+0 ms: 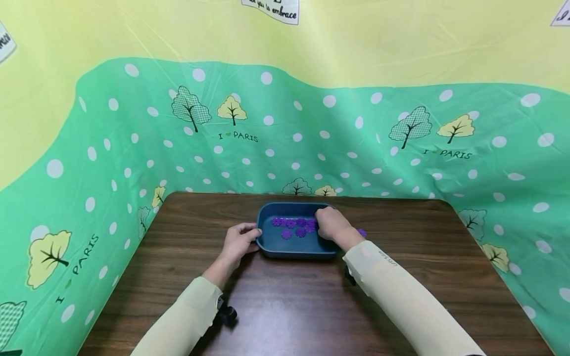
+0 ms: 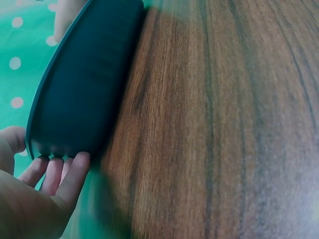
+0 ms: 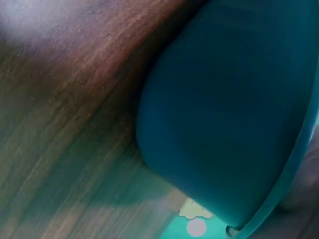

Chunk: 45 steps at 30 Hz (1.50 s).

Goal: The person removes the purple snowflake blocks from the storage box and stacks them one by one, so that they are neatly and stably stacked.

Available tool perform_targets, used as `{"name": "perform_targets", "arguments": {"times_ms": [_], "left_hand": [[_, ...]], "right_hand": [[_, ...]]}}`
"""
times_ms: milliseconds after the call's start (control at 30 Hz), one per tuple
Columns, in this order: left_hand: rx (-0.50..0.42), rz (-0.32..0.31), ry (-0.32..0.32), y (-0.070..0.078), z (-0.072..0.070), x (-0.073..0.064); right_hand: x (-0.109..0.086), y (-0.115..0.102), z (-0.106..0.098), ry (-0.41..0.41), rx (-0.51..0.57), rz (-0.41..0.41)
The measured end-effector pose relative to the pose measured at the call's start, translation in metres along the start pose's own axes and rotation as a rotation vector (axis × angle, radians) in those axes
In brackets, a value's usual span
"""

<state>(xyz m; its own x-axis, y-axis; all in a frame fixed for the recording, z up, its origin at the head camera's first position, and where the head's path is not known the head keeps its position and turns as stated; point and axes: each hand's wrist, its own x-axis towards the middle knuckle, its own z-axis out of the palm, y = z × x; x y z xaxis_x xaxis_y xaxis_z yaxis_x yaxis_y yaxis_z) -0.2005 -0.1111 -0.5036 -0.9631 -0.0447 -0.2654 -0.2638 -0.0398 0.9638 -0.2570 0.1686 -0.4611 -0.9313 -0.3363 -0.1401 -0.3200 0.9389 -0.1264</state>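
Observation:
A dark blue rectangular tray [image 1: 296, 254] with rounded corners sits on the table. Several purple flower-shaped pieces [image 1: 301, 232] lie on its floor. My left hand [image 1: 239, 242] holds the tray's left end, thumb at the rim and fingertips against the outer wall, as the left wrist view also shows at close range. My right hand [image 1: 333, 225] reaches over the near right part of the tray, its fingers curled down inside. Its fingertips are hidden, so whether they hold a piece cannot be seen. In the right wrist view the tray's outer wall [image 3: 219, 114] covers most of that hand.
One purple flower-shaped piece [image 1: 362, 232] is on the table to the right of the tray, partly behind the right wrist. The brown wooden table [image 1: 289, 306] ends at a green and yellow patterned cloth [image 1: 276, 123] behind and at both sides.

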Motion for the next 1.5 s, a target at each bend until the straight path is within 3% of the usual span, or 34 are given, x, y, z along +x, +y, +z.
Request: {"name": "perform_targets", "arguments": {"times_ms": [367,667,1267,1500], "left_hand": [[0.005,0.004,-0.001,-0.001,0.000,-0.001],[0.005,0.005,0.009,-0.002,0.000,0.001],[0.009,0.010,0.008,-0.003,0.002,0.002],[0.012,0.005,0.007,-0.002,0.001,-0.001]], "right_hand": [[0.006,0.001,0.006,0.010,-0.037,0.008],[0.005,0.000,0.004,-0.008,0.004,0.023],[-0.001,0.002,-0.004,0.063,-0.005,-0.085],[-0.010,0.006,-0.007,0.072,0.077,-0.181]]}}
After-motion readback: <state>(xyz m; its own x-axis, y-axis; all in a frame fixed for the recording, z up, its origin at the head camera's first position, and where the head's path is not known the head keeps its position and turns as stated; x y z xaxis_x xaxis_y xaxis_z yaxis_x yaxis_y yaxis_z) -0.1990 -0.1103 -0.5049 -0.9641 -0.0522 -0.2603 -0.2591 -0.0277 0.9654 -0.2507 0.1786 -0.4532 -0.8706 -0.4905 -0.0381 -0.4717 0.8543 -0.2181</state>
